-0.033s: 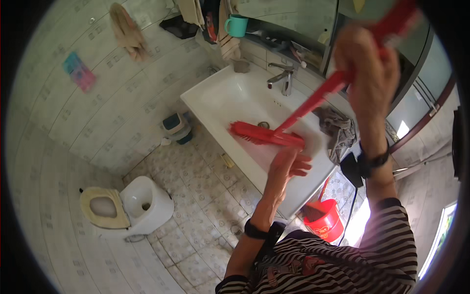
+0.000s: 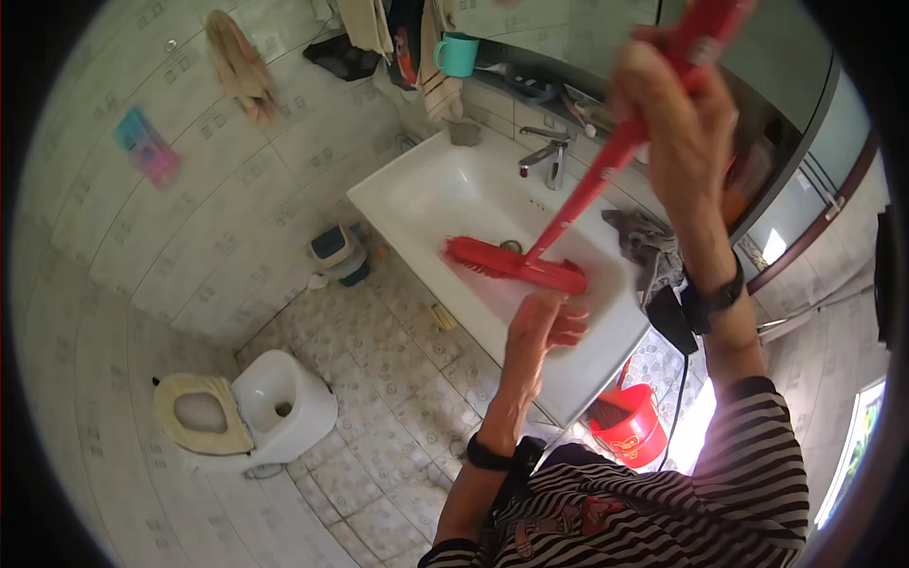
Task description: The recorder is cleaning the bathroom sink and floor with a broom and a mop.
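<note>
A red broom [image 2: 516, 264] lies with its bristled head in the white sink [image 2: 426, 170], its long handle [image 2: 592, 185] slanting up to the right. High on that handle, my right hand [image 2: 677, 118] is wrapped round it. My left hand [image 2: 544, 327] is at the sink's near side, just below the right end of the broom head. Its fingers are loosely bent and apart, with nothing seen in them; whether the fingertips touch the head I cannot tell. Under the broom head the basin has a pinkish tint.
A chrome faucet [image 2: 547, 156] stands at the back of the sink, and a grey cloth [image 2: 647, 248] lies on its right rim. A teal mug [image 2: 457, 55] is on the shelf. A red bucket [image 2: 632, 431] stands below right; the toilet [image 2: 294, 407] is at left, a small bin [image 2: 339, 256] by the wall.
My right hand has moved left with the broom handle, which now stands steeper. The broom head has barely shifted in the sink. My left hand has moved slightly left and down.
</note>
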Tool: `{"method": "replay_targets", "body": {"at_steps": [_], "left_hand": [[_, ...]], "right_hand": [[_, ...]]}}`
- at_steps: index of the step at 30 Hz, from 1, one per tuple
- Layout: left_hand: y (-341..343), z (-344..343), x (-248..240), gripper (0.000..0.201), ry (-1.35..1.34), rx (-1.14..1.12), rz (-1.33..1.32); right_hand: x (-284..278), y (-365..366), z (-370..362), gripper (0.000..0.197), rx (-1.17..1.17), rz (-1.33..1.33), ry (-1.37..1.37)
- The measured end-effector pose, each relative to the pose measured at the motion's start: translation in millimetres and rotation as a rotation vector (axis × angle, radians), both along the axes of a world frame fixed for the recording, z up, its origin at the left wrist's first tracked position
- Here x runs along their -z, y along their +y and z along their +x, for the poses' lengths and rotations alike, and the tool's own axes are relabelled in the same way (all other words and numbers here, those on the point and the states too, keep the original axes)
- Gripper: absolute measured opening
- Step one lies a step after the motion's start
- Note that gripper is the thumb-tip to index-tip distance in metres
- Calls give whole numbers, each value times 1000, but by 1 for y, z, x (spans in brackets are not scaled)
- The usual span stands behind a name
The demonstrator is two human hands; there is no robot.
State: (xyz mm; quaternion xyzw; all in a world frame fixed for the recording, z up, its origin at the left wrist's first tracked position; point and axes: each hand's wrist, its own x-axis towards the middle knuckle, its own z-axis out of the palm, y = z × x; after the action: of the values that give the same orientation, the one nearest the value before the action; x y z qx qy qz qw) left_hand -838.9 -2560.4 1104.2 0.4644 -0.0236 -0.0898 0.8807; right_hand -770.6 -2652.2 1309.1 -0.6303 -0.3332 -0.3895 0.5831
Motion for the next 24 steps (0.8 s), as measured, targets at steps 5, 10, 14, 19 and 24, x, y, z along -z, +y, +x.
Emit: {"method": "replay_targets", "body": {"at_steps": [5, 10, 14, 19, 24], "left_hand": [[118, 21, 14, 33, 76, -233, 29], [186, 65, 18, 30, 73, -315, 72], [197, 106, 17, 26, 60, -240, 141], [179, 175, 18, 25, 16, -55, 299], [152, 259, 11, 28, -146, 59, 432]], "right_hand": [[21, 62, 68, 23, -116, -123, 320], [61, 58, 111, 37, -107, -53, 543], [77, 59, 118, 26, -94, 30, 581], [70, 51, 125, 15, -46, 273, 403], [27, 55, 110, 18, 60, 349, 270]]}}
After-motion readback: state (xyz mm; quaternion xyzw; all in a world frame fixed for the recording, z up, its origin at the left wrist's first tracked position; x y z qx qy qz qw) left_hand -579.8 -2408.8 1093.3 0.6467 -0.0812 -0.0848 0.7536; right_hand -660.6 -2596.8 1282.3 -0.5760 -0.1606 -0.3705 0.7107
